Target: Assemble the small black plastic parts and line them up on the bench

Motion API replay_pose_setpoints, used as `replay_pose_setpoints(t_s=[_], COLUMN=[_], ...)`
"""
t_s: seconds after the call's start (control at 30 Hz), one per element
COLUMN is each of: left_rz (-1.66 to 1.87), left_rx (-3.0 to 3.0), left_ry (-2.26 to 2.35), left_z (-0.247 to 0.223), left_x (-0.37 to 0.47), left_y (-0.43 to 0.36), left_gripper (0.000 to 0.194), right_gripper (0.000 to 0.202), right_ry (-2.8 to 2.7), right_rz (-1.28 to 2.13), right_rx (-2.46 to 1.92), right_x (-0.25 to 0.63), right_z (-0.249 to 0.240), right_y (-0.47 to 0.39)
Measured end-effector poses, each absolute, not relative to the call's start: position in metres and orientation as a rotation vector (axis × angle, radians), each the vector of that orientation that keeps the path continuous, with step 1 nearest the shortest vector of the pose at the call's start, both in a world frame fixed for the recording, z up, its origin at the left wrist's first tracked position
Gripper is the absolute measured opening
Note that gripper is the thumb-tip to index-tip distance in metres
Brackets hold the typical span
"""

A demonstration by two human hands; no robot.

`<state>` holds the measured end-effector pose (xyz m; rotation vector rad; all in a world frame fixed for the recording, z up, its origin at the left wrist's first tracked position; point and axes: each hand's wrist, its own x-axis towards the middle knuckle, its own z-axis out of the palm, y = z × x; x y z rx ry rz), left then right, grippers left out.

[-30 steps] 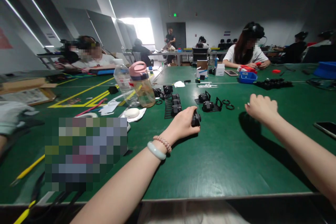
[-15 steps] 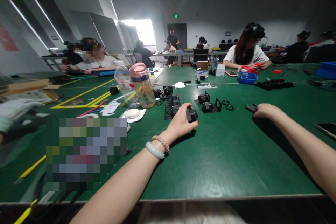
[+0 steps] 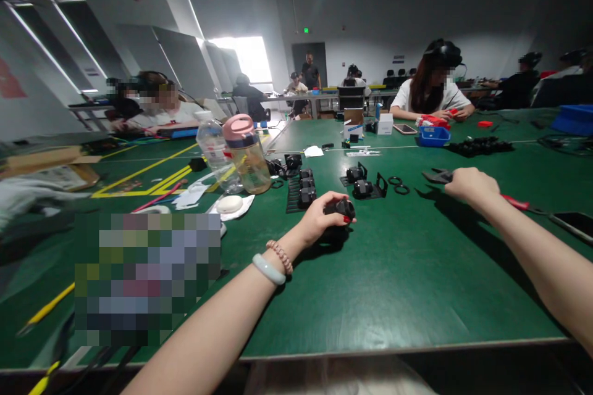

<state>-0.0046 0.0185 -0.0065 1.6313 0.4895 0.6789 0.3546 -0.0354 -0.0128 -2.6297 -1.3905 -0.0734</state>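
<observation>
My left hand (image 3: pixel 327 215) is closed around a black fitting (image 3: pixel 343 210) with a round end, held just above the green table; the fingers cover much of it. My right hand (image 3: pixel 473 186) grips a wrench-like tool (image 3: pixel 438 176) whose dark forked jaws point left. A red handle (image 3: pixel 515 202) shows behind the right wrist. Beyond my left hand, several similar black fittings (image 3: pixel 306 188) stand in a row on a slotted black bracket (image 3: pixel 293 196). Two more fittings (image 3: pixel 362 188) sit on angled brackets (image 3: pixel 382 186), beside two black rings (image 3: pixel 402 189).
A pink-lidded bottle (image 3: pixel 250 163) and a clear bottle (image 3: pixel 217 148) stand left of the fittings. A phone (image 3: pixel 572 227) lies at far right. Co-workers sit across the table (image 3: pixel 380 278), one near a blue bin (image 3: pixel 434 136). A gloved hand (image 3: pixel 28 200) shows at far left.
My left hand has turned the black fitting and shifted slightly right. My right hand has risen with its tool, so more of the jaws and the red handle show.
</observation>
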Motion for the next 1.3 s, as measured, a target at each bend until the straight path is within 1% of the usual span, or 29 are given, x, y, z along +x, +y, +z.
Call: replay_pose_setpoints(t_s=[0.07, 0.13, 0.2, 0.27, 0.4, 0.57, 0.73, 1.07, 1.3], left_rz=[0.649, 0.629, 0.616, 0.612, 0.599, 0.576, 0.556, 0.548, 0.543], left_rx=[1.499, 1.399, 1.332, 1.292, 1.254, 1.229, 1.208, 1.136, 1.095], left_ry=[0.408, 0.346, 0.298, 0.261, 0.219, 0.177, 0.157, 0.137, 0.18], left_z=[-0.006, -0.005, -0.005, -0.004, 0.0, 0.003, 0.002, 0.003, 0.003], left_x=[-0.005, -0.004, -0.004, -0.003, 0.001, 0.004, 0.005, 0.008, 0.01], left_y=[0.017, 0.015, 0.013, 0.011, 0.003, -0.009, -0.018, -0.024, -0.026], left_gripper=[0.043, 0.042, 0.04, 0.04, 0.043, 0.045, 0.044, 0.043, 0.04], right_gripper=[0.025, 0.025, 0.024, 0.02, 0.017, 0.017, 0.016, 0.014, 0.012], right_ry=[-1.536, -1.704, -1.838, -1.963, -2.201, -2.237, -2.199, -2.208, -2.228], right_rz=[-0.363, -0.618, -0.771, -0.839, -0.853, -0.834, -0.756, -0.721, -0.596], right_rx=[-2.534, -2.346, -2.175, -2.014, -1.748, -1.605, -1.616, -1.61, -1.67], right_x=[0.334, 0.309, 0.283, 0.26, 0.229, 0.21, 0.202, 0.196, 0.19], right_z=[0.002, 0.015, 0.022, 0.024, 0.021, 0.016, 0.015, 0.011, 0.011], right_y=[-0.042, -0.051, -0.062, -0.071, -0.084, -0.091, -0.096, -0.099, -0.101])
